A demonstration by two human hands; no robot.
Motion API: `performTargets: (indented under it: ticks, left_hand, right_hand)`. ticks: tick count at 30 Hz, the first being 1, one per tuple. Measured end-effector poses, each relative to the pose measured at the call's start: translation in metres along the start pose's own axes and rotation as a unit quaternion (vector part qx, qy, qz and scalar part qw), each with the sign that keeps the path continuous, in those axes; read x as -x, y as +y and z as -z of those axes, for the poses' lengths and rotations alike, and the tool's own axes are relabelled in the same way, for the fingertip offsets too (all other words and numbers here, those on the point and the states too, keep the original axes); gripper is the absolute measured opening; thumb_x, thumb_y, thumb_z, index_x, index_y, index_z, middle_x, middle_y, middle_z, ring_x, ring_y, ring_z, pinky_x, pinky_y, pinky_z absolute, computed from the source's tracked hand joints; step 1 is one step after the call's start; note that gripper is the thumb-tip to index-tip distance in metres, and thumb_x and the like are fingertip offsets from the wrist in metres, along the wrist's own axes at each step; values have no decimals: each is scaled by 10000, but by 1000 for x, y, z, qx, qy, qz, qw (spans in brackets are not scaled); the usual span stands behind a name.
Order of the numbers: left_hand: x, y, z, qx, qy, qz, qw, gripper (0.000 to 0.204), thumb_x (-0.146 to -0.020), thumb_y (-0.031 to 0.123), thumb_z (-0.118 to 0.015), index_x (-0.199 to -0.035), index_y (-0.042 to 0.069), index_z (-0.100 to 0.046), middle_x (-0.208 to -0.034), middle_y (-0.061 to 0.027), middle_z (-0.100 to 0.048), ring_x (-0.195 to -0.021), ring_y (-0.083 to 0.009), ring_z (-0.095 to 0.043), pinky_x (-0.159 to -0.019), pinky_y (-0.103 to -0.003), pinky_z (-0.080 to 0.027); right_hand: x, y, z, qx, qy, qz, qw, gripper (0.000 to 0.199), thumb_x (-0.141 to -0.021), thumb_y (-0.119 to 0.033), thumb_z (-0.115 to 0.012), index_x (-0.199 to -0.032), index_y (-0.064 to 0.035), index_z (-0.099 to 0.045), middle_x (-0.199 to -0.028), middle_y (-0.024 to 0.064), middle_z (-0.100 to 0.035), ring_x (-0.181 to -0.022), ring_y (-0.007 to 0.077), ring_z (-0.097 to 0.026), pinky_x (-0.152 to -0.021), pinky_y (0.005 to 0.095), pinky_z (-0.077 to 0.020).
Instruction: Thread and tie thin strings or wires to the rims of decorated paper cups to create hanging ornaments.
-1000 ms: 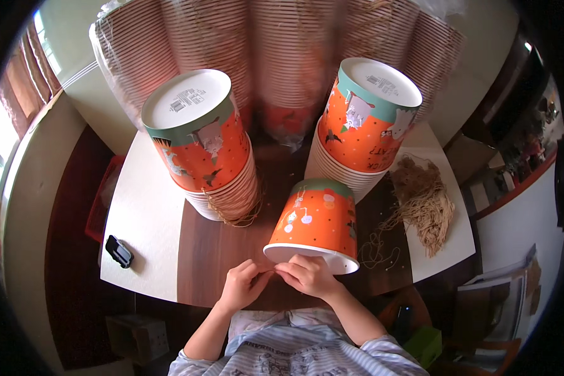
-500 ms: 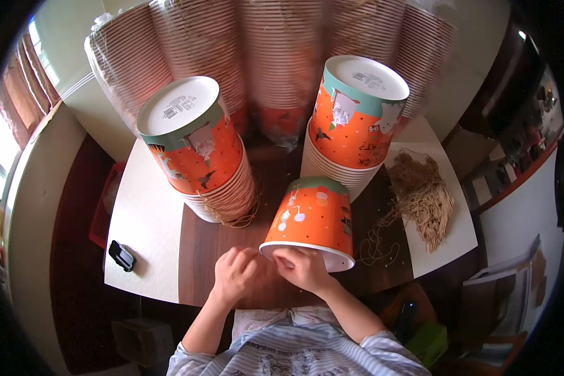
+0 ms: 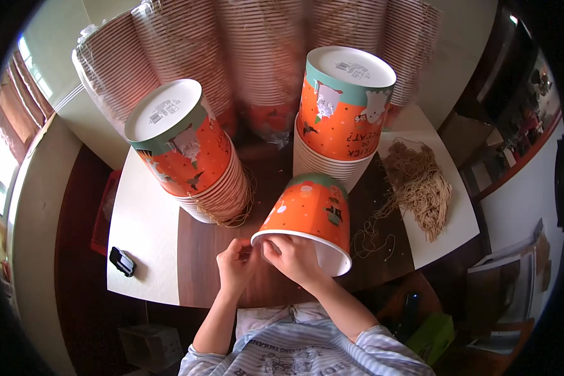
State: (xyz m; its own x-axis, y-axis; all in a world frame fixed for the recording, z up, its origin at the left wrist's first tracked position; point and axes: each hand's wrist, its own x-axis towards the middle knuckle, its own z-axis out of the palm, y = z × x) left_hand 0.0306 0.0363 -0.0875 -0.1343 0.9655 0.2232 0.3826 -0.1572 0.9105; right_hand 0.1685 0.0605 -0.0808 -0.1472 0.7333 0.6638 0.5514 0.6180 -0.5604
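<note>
An orange paper bucket (image 3: 310, 216) with a green base band and a white rim lies tilted before me, its mouth toward me. My right hand (image 3: 292, 255) has its fingers curled at the left part of the rim, partly inside the mouth. Just outside that rim is my left hand (image 3: 237, 268), thumb and fingers pinched together. Whatever either hand pinches is too small or hidden to make out. Behind stand two upside-down bucket stacks, a left stack (image 3: 183, 150) with tan cords hanging at its rims and a right stack (image 3: 344, 119).
A bundle of tan cords (image 3: 427, 194) lies on the table's right side, with loose strands (image 3: 373, 241) trailing toward the bucket. Tall plastic-wrapped bucket stacks (image 3: 263, 62) line the back. A small black object (image 3: 122, 262) rests on the white left part of the table (image 3: 147, 219).
The tilted bucket has turned, showing a different part of its print and more of its mouth. Both hands stay at its rim, the right reaching further inside. The whole view has shifted slightly.
</note>
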Motion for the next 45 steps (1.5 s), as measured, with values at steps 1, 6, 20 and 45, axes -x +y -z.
performTargets:
  ticks: [1, 6, 20, 45]
  left_hand:
    - [1, 0, 0, 4, -4, 11, 1000, 116, -762, 29, -650, -823, -32, -572, -700, -70, -634, -649, -76, -603, -566, -215, -502]
    - [3, 4, -1, 46, 0, 17, 999, 103, -768, 25, -644, -820, -29, -573, -696, -56, -630, -649, -69, -596, -575, -205, -496]
    - [7, 20, 0, 54, -20, -25, 998, 178, -772, -14, -614, -947, -29, -582, -840, -79, -630, -710, -96, -613, -578, -212, -506]
    - [52, 67, 20, 135, -74, 74, 985, 110, -747, -49, -598, -850, -59, -561, -778, -49, -604, -694, -55, -565, -580, -170, -459]
  right_hand:
    - [0, -1, 0, -1, 5, -2, 1000, 112, -681, -58, -625, -792, -50, -611, -682, 85, -600, -563, 233, -588, -512, 323, -484]
    - [-2, -5, 2, 4, -18, -21, 1000, 111, -687, -83, -625, -797, -77, -608, -698, 78, -598, -590, 237, -589, -522, 331, -484]
    - [-4, -11, 20, 30, -53, 15, 998, 108, -706, -116, -625, -807, -90, -596, -704, 63, -587, -608, 231, -588, -542, 325, -493]
    - [-21, -40, 77, 20, -254, 104, 961, 102, -725, -45, -561, -826, -53, -545, -698, 80, -575, -634, 226, -593, -565, 327, -481]
